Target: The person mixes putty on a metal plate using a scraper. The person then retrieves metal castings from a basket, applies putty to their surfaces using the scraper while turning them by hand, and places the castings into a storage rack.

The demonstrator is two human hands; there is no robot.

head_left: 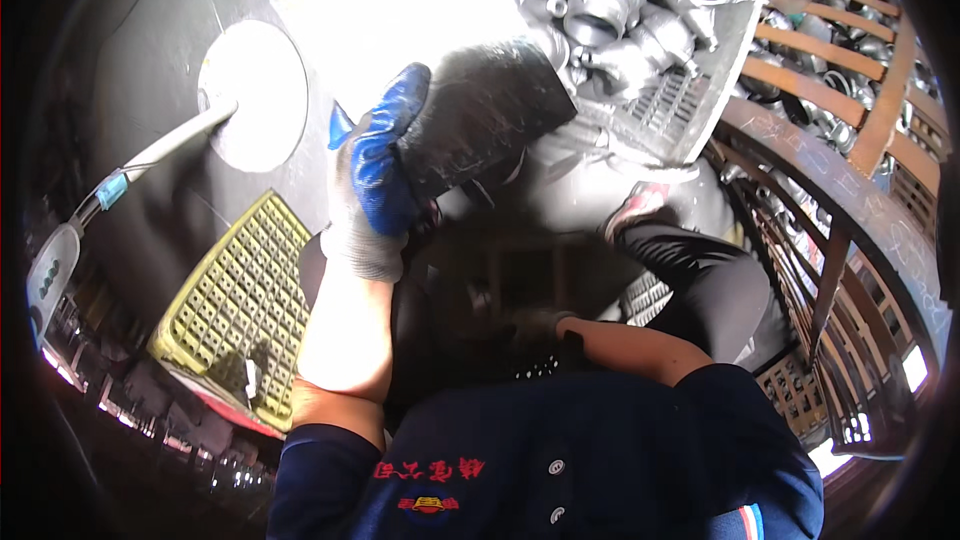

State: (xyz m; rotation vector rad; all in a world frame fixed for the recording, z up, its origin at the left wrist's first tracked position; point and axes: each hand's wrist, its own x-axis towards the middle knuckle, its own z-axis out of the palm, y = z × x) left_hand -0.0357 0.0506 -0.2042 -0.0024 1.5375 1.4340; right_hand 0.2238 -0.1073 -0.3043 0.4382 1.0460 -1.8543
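My left hand (378, 170), in a blue-coated grey work glove, is closed around the left edge of a scratched black rectangular plate (490, 110). The plate lies tilted in front of me under very bright light, its far-left side washed out by glare. My right hand (537, 326) is low in the shadow near my lap. It looks gloved, but its fingers are too dark to make out, and so is anything it may touch.
A grey plastic basket (700, 120) of shiny metal castings (625, 30) stands far right. Beyond it is a brown slatted metal cage (840, 65) with more castings. On the left are a round white lamp (255, 95) on an arm and a yellow crate (235, 305).
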